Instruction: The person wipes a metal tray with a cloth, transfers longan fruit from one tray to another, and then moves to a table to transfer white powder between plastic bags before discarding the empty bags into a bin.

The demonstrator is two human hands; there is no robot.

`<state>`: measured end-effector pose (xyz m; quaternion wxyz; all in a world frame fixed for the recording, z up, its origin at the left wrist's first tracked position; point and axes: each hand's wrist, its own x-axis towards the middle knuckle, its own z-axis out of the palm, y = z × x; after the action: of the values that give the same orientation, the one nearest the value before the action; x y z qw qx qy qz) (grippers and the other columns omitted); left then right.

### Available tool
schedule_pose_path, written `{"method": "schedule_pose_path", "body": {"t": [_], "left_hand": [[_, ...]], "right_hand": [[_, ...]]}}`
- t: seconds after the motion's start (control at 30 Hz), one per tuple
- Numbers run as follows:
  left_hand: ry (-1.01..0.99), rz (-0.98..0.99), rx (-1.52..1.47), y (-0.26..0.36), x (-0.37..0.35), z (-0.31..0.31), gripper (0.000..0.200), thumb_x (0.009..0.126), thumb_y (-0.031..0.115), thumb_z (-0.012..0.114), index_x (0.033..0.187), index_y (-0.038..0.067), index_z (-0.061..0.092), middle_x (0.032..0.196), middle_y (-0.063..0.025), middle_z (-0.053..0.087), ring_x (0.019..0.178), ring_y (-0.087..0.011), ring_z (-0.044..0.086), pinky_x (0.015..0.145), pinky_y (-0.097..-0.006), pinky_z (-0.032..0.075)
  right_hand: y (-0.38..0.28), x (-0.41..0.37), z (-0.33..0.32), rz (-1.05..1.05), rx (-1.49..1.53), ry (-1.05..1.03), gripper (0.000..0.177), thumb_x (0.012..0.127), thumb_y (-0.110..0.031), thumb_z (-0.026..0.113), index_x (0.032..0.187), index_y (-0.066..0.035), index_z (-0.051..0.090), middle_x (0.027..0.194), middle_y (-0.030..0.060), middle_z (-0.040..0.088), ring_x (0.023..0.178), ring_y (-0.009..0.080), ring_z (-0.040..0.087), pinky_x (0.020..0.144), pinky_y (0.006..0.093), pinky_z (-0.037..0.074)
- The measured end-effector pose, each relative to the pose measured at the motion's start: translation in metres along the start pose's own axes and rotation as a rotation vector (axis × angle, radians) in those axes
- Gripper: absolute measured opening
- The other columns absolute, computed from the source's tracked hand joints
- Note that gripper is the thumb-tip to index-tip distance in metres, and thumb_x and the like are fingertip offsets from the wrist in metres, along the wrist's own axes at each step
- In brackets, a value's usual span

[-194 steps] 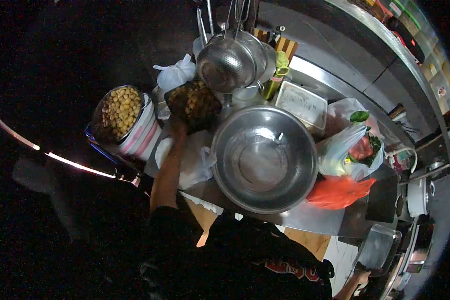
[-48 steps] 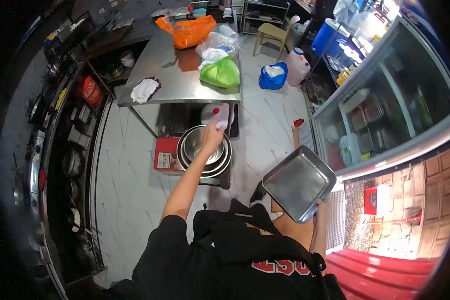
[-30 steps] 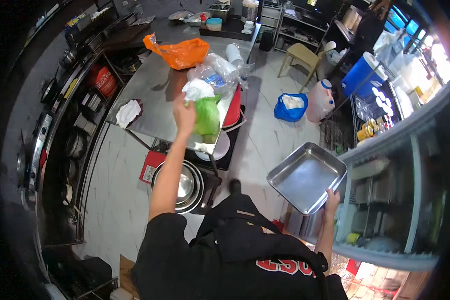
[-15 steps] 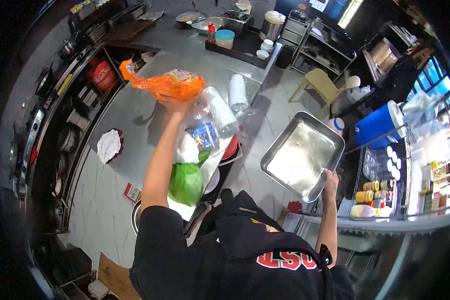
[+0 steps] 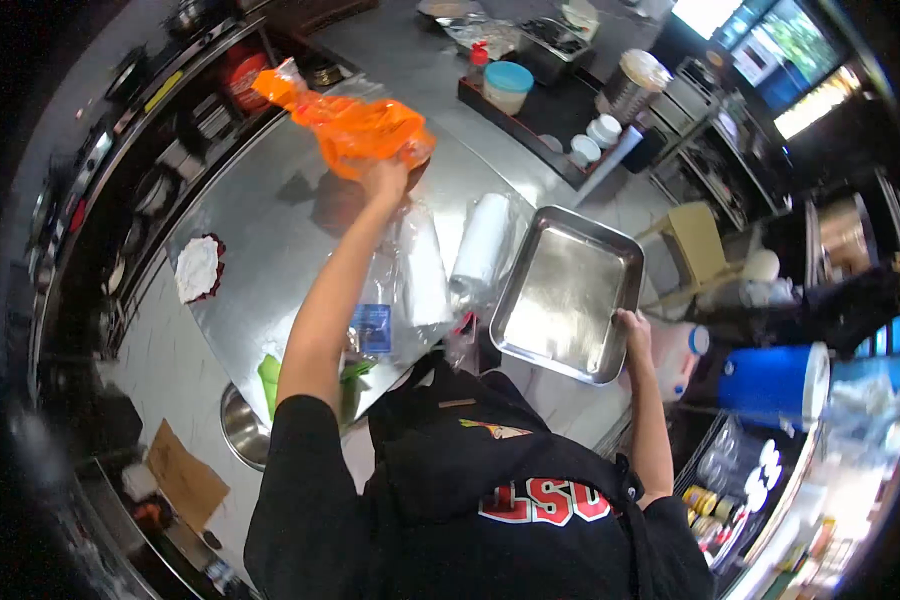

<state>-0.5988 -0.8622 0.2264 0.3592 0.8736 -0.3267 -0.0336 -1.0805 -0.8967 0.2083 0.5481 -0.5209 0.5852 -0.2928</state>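
Beyond the metal tray [image 5: 560,300] and to its left, at the counter [image 5: 260,250], you have the orange bag [image 5: 355,125] straight ahead of your left hand [image 5: 383,182] and touching it. The bag's long axis slants: the narrow, gathered end lies farthest from the tray, and the bulkier end, the one your left hand meets, points back toward it. Your left hand is plainly the nearer; your right hand [image 5: 634,337] is well apart from the bag, on the opposite side of the tray. As for how far your left hand is open, you cannot tell from here: its fingers disappear against the crumpled plastic, so contact shows but a firm grip does not. Your right hand is clamped on the tray's right rim, toward the corner nearest you, with the thumb lying over the edge. The tray's own long axis runs mostly away from you, its inner face turned up to your view. Just to the left of the tray lies one wrapped white roll [image 5: 481,240], with a second roll [image 5: 424,270] a little farther left, both between the tray and your left forearm.
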Motion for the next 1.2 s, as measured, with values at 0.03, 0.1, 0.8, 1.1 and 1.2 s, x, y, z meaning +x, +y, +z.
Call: {"method": "schedule_pose_path", "body": {"t": [0.03, 0.1, 0.8, 1.1, 1.2], "left_hand": [[-0.042, -0.040, 0.040, 0.011, 0.015, 0.012, 0.051, 0.087, 0.047, 0.039, 0.088, 0.005, 0.068, 0.088, -0.0214, 0.064, 0.088, -0.0380, 0.061, 0.078, -0.0470, 0.046], [0.046, -0.101, 0.072, 0.031, 0.044, 0.045, 0.043, 0.085, 0.039, 0.042, 0.083, 0.005, 0.069, 0.084, -0.0204, 0.065, 0.083, -0.0370, 0.063, 0.074, -0.0477, 0.047], [0.160, -0.307, 0.386, 0.026, -0.266, -0.037, 0.102, 0.053, 0.058, 0.075, 0.136, 0.016, 0.033, 0.143, -0.0308, 0.003, 0.131, -0.0503, 0.003, 0.099, -0.0628, 0.011], [0.313, -0.252, 0.340, 0.007, -0.183, 0.003, 0.096, 0.050, 0.053, 0.073, 0.135, 0.029, 0.036, 0.144, -0.0257, 0.010, 0.131, -0.0506, 0.007, 0.093, -0.0709, 0.013], [0.287, -0.308, 0.391, 0.013, -0.145, 0.007, 0.095, 0.052, 0.056, 0.072, 0.135, 0.027, 0.037, 0.144, -0.0257, 0.013, 0.131, -0.0502, 0.007, 0.093, -0.0722, 0.012]], "right_hand": [[-0.001, 0.017, 0.001, -0.026, 0.041, -0.044, 0.019, 0.080, -0.020, 0.054, 0.089, -0.004, 0.058, 0.075, 0.0000, 0.054, 0.068, 0.0097, 0.048, 0.062, 0.0241, 0.039], [0.002, 0.048, 0.006, -0.003, 0.016, -0.114, 0.018, 0.080, -0.020, 0.054, 0.088, -0.004, 0.058, 0.074, -0.0010, 0.053, 0.067, 0.0089, 0.046, 0.061, 0.0237, 0.038], [-0.058, 0.216, 0.109, -0.471, -0.648, -0.392, 0.047, 0.087, -0.016, 0.046, 0.129, 0.003, 0.039, 0.123, 0.0232, 0.049, 0.114, 0.0331, 0.047, 0.097, 0.0335, 0.033], [-0.070, 0.230, 0.057, -0.457, -0.511, -0.385, 0.048, 0.088, -0.013, 0.052, 0.129, 0.007, 0.037, 0.119, 0.0187, 0.053, 0.104, 0.0205, 0.052, 0.090, 0.0279, 0.038], [-0.083, 0.213, 0.042, -0.344, -0.347, -0.423, 0.046, 0.088, -0.012, 0.051, 0.129, 0.007, 0.039, 0.114, 0.0156, 0.055, 0.101, 0.0175, 0.051, 0.087, 0.0266, 0.038]]}}
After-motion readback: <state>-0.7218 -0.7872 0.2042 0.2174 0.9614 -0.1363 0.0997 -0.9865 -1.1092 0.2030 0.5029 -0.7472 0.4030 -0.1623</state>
